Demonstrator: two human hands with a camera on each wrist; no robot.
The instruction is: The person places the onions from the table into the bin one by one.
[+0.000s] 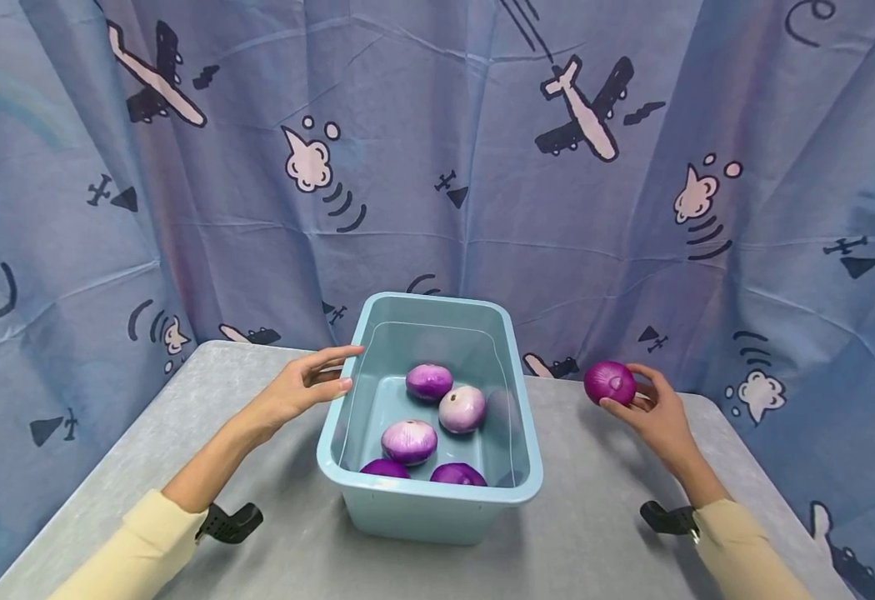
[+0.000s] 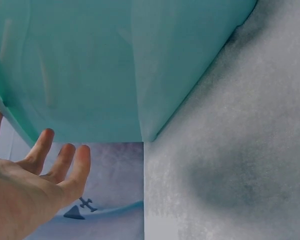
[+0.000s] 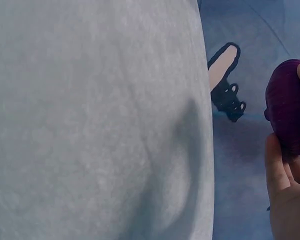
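Note:
A light blue plastic bin stands in the middle of the table, with several purple onions in it, among them a pale one and a darker one. My left hand is at the bin's left rim, fingers extended and fingertips right at the edge; in the left wrist view the fingers spread beside the bin wall. To the right of the bin, my right hand holds a deep purple onion between thumb and fingers, raised over the table. The right wrist view shows that onion only in part.
The grey table extends on both sides of the bin. A blue curtain with airplane prints hangs right behind the table's far edge. Black straps with cameras sit on both wrists, at the cream sleeves.

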